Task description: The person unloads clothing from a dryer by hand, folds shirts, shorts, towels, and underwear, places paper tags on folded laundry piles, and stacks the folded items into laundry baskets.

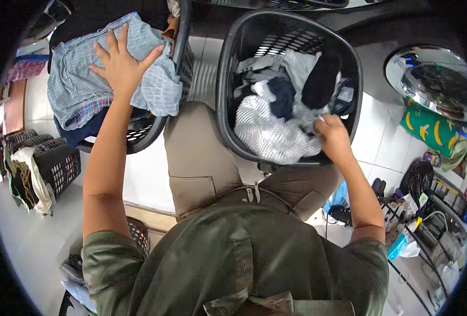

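My left hand (120,66) lies with its fingers spread on a light blue checked garment (73,76), which is draped over the black basket (178,39) at the upper left. Inside the other black basket (227,79), my right hand (332,134) pinches a piece of whitish cloth at the right side. Below and left of that hand is a grey-and-white striped garment (265,134). A black cloth (320,81) and a dark navy cloth (282,97) rest above it among other light clothes.
Shiny round metal lids or bowls (434,79) stand at the upper right, near a green cloth with yellow banana prints (428,126). More black baskets (59,166) with clothes are at the far left. A metal rack (434,231) with items stands at the lower right.
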`<state>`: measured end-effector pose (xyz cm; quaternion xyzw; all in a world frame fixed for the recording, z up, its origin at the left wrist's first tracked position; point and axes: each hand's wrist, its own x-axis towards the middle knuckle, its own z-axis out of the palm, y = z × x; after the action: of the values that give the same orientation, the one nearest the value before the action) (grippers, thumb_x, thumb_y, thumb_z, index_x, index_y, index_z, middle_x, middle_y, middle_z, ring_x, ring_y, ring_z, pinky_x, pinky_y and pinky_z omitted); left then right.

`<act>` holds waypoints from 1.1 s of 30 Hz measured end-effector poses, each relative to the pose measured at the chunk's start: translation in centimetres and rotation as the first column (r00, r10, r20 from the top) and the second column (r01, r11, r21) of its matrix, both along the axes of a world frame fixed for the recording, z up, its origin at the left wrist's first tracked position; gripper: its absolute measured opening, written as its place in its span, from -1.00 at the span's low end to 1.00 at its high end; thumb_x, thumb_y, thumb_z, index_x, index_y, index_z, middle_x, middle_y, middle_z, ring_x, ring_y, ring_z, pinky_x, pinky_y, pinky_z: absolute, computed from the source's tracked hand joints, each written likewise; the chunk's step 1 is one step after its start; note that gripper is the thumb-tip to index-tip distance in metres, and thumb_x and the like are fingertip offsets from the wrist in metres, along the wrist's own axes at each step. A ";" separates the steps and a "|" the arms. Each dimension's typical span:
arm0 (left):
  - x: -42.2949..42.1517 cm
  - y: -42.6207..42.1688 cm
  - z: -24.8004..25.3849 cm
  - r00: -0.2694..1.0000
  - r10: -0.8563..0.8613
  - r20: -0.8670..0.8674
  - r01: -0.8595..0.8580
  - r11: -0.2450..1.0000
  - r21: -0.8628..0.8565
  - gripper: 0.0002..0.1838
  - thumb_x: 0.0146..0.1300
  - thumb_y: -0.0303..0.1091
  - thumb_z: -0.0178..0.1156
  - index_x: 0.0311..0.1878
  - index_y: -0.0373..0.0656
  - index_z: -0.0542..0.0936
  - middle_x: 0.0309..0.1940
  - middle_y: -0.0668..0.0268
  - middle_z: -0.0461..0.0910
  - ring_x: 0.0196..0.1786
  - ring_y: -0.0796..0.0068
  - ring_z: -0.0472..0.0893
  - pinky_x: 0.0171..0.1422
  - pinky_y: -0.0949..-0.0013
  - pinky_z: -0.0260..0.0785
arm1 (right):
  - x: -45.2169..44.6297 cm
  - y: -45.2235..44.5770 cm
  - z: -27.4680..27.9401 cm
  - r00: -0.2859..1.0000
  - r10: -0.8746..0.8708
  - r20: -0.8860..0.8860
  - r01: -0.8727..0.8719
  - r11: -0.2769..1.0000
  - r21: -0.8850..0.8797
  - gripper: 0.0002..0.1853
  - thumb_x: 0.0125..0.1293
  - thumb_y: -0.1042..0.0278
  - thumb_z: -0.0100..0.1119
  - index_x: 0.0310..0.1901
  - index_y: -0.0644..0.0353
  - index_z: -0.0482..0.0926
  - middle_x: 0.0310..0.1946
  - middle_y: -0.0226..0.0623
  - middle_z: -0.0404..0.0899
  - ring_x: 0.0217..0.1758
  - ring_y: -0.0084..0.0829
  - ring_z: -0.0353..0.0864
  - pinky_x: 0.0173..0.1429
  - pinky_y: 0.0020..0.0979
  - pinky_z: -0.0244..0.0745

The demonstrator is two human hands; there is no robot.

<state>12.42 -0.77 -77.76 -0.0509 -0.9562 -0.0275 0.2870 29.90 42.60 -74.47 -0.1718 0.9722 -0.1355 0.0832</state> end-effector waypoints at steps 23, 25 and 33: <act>0.2 0.0 2.1 0.987 0.090 0.130 -0.083 0.995 -0.054 -0.04 -0.21 0.42 0.14 0.24 0.02 0.24 0.23 0.08 0.18 0.25 -0.28 0.06 0.08 -0.52 -0.19 | -3.1 -1.1 9.2 0.804 -0.297 -0.515 0.144 0.938 -0.316 -0.84 0.02 0.63 0.00 -0.36 0.23 0.52 -0.46 -0.24 0.52 -0.37 -0.24 0.54 -0.26 -0.39 0.42; 1.8 2.8 7.0 0.897 0.257 0.360 -0.251 0.966 -0.064 -0.22 -0.06 0.12 0.21 0.21 -0.09 0.26 0.23 0.09 0.20 0.21 -0.13 0.22 0.15 -0.23 0.07 | -3.7 -2.1 11.1 0.819 -0.415 -0.397 0.204 0.857 -0.474 -0.85 0.03 0.61 -0.03 -0.37 0.25 0.52 -0.50 -0.25 0.51 -0.42 -0.34 0.51 -0.30 -0.44 0.39; 8.0 22.5 6.1 0.599 -0.775 0.204 0.065 0.300 0.952 -0.81 0.04 -0.34 0.12 -0.27 -0.16 0.58 -0.40 0.19 0.59 -0.31 0.33 0.59 -0.18 0.36 0.40 | -1.2 -2.7 13.6 0.964 -0.192 0.183 0.260 0.543 -0.798 -0.79 0.05 0.67 -0.21 -0.41 0.24 0.47 -0.50 -0.43 0.46 -0.51 -0.65 0.43 -0.40 -0.62 0.36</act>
<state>20.43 21.72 -71.68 -0.1546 -0.7673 -0.6142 -0.1005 28.69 39.95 -60.82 -0.0587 0.8099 -0.5835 0.0123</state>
